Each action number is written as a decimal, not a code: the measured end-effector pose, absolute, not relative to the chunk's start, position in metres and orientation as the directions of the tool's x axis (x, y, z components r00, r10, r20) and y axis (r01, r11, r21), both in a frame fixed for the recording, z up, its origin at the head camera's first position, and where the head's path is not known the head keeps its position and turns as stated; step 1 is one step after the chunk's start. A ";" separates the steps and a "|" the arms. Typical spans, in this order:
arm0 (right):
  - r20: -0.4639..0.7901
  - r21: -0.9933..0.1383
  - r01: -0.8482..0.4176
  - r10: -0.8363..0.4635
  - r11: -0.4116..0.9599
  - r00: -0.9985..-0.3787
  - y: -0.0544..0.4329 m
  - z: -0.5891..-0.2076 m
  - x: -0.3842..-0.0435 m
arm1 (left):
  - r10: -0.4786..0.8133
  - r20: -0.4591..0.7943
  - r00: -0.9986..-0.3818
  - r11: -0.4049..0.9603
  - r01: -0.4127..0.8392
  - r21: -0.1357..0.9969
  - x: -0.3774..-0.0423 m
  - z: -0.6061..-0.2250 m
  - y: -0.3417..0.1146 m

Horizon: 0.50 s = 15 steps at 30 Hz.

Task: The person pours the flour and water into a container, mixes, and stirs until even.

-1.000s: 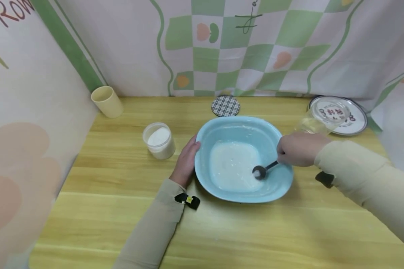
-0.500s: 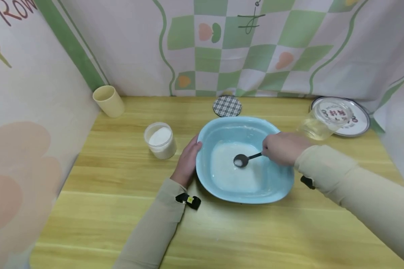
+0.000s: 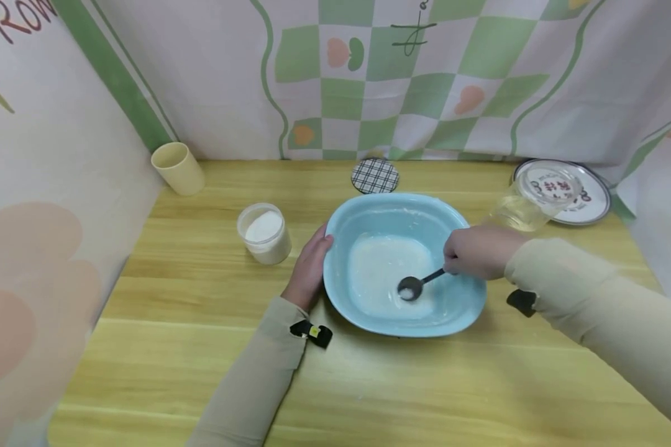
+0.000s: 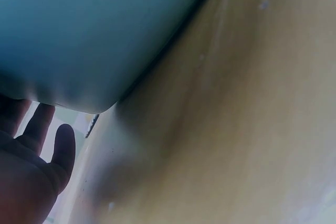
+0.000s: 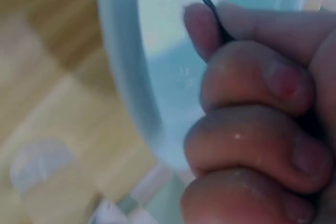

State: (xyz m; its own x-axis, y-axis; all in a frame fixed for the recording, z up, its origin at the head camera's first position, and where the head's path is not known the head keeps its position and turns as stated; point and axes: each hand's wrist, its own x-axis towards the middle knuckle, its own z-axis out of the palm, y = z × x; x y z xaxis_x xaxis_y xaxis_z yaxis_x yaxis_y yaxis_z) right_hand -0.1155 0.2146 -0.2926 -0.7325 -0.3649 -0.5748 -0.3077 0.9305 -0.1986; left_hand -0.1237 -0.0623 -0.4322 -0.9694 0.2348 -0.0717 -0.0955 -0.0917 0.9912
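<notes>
The right hand (image 3: 481, 251) has its fingers curled round a black spoon (image 3: 416, 285) inside a light-blue basin (image 3: 402, 329), whose side the left hand (image 3: 309, 268) touches with extended fingers.

From my station I see a wood-grain table (image 3: 162, 360), evenly lit, green-checked cloth (image 3: 391, 81) behind it, printed walls (image 3: 39, 161) either side.

Spoon (image 3: 410, 288) in basin (image 3: 394, 217) (coaster (image 3: 374, 176) behind), jar (image 3: 271, 249) left
</notes>
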 end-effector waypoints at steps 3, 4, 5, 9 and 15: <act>-0.564 -0.219 -0.271 -0.348 0.937 -0.748 0.205 -0.297 -0.116 | 0.232 -0.082 -0.969 -0.085 -0.105 0.991 -0.124 -0.432 -0.062; -0.554 -0.218 -0.265 -0.342 0.939 -0.759 0.202 -0.298 -0.116 | 0.230 -0.087 -0.969 -0.081 -0.108 0.991 -0.124 -0.432 -0.062; -0.544 -0.210 -0.256 -0.330 0.944 -0.771 0.200 -0.299 -0.116 | 0.229 -0.090 -0.969 -0.077 -0.110 0.991 -0.124 -0.431 -0.062; -0.479 -0.149 -0.247 -0.289 0.957 -0.829 0.203 -0.299 -0.120 | 0.226 -0.089 -0.970 -0.074 -0.108 0.991 -0.123 -0.430 -0.062; -0.433 -0.052 -0.238 -0.236 0.970 -0.870 0.224 -0.290 -0.121 | 0.227 -0.084 -0.970 -0.091 -0.107 0.990 -0.123 -0.430 -0.061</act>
